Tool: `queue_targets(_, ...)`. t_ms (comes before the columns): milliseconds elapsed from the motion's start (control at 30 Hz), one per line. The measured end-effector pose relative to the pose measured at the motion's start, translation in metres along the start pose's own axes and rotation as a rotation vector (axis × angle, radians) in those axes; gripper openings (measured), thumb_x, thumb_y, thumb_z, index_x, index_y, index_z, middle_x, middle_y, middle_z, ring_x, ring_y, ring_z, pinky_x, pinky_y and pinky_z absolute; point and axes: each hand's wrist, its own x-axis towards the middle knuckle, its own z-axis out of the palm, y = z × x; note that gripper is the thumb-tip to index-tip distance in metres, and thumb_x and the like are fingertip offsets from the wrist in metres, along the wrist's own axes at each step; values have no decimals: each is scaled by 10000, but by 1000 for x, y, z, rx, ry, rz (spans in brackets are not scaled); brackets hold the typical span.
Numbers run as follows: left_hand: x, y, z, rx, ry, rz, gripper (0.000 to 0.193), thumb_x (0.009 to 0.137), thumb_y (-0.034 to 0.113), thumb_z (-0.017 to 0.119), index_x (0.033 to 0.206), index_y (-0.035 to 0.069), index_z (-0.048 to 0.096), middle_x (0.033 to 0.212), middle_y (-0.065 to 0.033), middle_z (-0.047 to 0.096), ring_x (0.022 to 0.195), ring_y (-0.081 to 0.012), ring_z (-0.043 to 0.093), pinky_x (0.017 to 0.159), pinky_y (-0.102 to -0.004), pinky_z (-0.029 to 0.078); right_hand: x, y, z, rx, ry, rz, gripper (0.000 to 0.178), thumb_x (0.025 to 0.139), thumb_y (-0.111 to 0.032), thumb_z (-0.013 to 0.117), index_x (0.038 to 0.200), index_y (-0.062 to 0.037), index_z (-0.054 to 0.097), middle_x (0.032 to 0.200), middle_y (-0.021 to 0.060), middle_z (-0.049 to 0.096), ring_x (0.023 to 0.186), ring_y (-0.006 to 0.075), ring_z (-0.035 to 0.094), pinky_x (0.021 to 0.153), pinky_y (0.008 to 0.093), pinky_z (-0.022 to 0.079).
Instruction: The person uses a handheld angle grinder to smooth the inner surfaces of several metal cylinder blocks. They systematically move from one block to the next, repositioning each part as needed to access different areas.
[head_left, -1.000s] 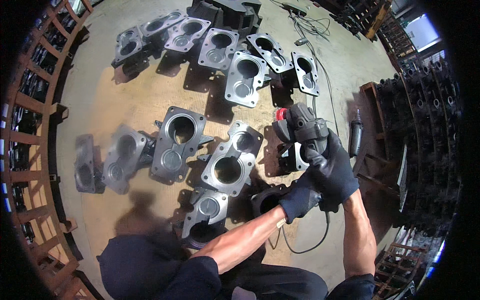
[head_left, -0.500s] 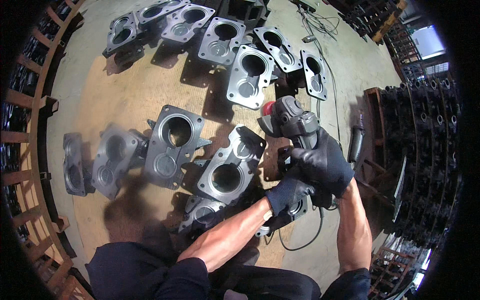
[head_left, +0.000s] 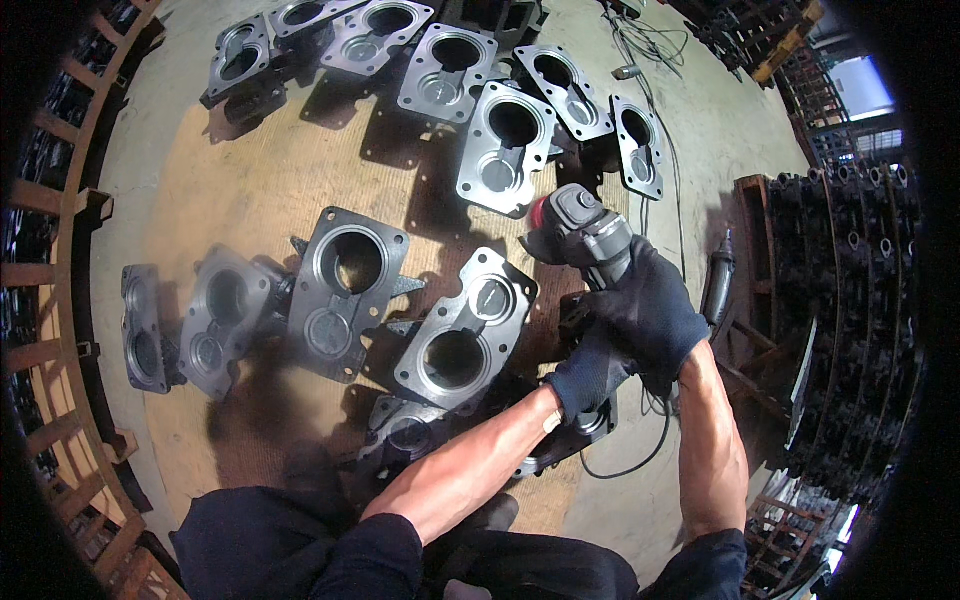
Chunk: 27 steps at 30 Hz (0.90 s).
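An angle grinder with a red disc and a dark guard is held in both my gloved hands. My right hand wraps round its body just behind the head. Lower down, my left hand is closed on its rear part, which the gloves mostly hide. The disc sits close to the lower edge of a bright machined metal casting; whether it touches cannot be told. Left of my hands lies another flanged casting with two round recesses. A further casting is partly hidden beneath my left forearm.
Several similar castings stand in an upper row, among them one plate, and more at left, including one. They rest on a wooden board. A second power tool, cables and stacked dark parts are at right.
The grinder's head has tilted slightly and both hands have shifted a little to the right. The grip on the grinder is unchanged.
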Motion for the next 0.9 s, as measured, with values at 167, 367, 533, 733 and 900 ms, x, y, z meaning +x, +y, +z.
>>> queue_targets(167,-4,14,-5,-7,-54,-78,447,981,38,505,1412,24,385,1393,-113,496,1245,-176,499,1094,-313,394,8,3,5,-36,-10,-21,455,684,-194,726,1062,27,602,881,270,682,865,413,689,754,430,546)
queue_targets(367,0,4,-7,-283,4,-96,453,986,41,498,1420,16,376,1441,-113,453,1285,-187,472,1118,-309,369,6,-7,4,-33,-22,8,424,709,-176,701,1070,24,601,893,275,684,886,424,682,763,437,541)
queue_targets(533,14,-20,-4,-716,14,-223,453,967,-16,501,1406,10,392,1415,-98,470,1260,-166,484,1098,-302,393,3,-14,4,-10,-13,-7,425,719,-172,699,1084,22,599,906,277,685,918,430,674,791,439,539)
queue_targets(733,28,-34,-11,-914,-58,-161,491,944,-18,536,1413,29,398,1404,-92,489,1260,-175,488,1095,-323,398,7,-7,1,-123,41,51,485,706,-209,719,1110,25,586,937,283,684,929,437,670,812,443,538)
queue_targets(900,34,-44,-3,-542,-82,-48,472,941,-8,550,1394,26,420,1377,-97,515,1240,-186,506,1088,-326,407,7,14,3,-106,65,4,521,692,-225,726,1121,33,582,947,288,681,939,436,669,817,447,539)
